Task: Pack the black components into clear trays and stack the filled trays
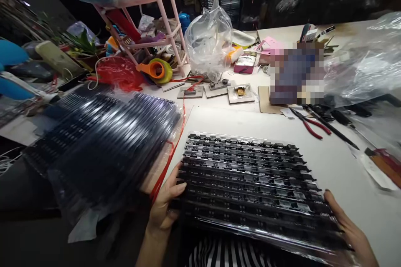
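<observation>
Between my two hands is a clear plastic tray (pixel 250 183) filled with rows of small black parts, its near edge close to my body. My left hand (pixel 167 198) grips the tray's left edge, thumb on top. At the opposite side, my right hand (pixel 347 225) is closed round the right edge, with most of its fingers hidden. Left of the tray lies a stack of similar dark trays (pixel 109 142) wrapped in clear plastic. A red plastic strap (pixel 167 162) runs along that stack's right side.
A pink rack (pixel 172 37) loaded with odds and ends stands at the back left. Red-handled pliers (pixel 313 127) and other tools lie to the right. Small metal blocks (pixel 241 93) sit behind the white work surface (pixel 225 119). Clear plastic bags (pixel 209 37) occupy the back.
</observation>
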### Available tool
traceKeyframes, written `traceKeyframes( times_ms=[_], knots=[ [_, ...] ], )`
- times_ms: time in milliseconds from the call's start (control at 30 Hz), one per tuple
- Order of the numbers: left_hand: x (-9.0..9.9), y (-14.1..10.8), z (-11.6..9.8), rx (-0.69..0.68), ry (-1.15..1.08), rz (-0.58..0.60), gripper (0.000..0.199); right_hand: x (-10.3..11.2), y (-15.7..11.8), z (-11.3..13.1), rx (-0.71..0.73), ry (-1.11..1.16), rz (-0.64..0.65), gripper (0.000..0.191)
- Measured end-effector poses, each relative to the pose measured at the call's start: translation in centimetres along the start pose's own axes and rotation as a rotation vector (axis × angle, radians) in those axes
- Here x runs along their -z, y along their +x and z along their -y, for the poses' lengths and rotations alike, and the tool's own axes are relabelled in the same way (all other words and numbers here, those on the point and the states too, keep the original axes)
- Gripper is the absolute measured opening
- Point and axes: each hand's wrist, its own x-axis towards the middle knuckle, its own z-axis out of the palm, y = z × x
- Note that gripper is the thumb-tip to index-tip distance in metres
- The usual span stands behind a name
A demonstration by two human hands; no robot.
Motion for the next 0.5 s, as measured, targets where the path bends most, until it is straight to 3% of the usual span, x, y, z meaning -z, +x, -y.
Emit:
traceKeyframes(
  times_ms=[67, 133, 333, 500],
  knots=[
    [0.2, 0.0, -0.1, 0.008, -0.001, 0.005, 0.069, -2.0, -0.6, 0.3, 0.037, -0.021, -0.138, 0.031],
    [0.4, 0.0, -0.1, 0.01, 0.019, -0.003, 0.069, -3.6, -1.0, 0.5, 0.013, -0.026, -0.19, 0.024],
    [0.4, 0.1, -0.1, 0.021, 0.052, -0.114, 0.078, -4.0, -1.2, 0.8, -0.205, 0.119, 0.078, 0.015],
    [-0.1, -0.1, -0.2, 0.038, 0.109, -0.19, 0.084, -3.8, -1.0, 0.7, -0.26, 0.172, 0.236, 0.019]
  ],
)
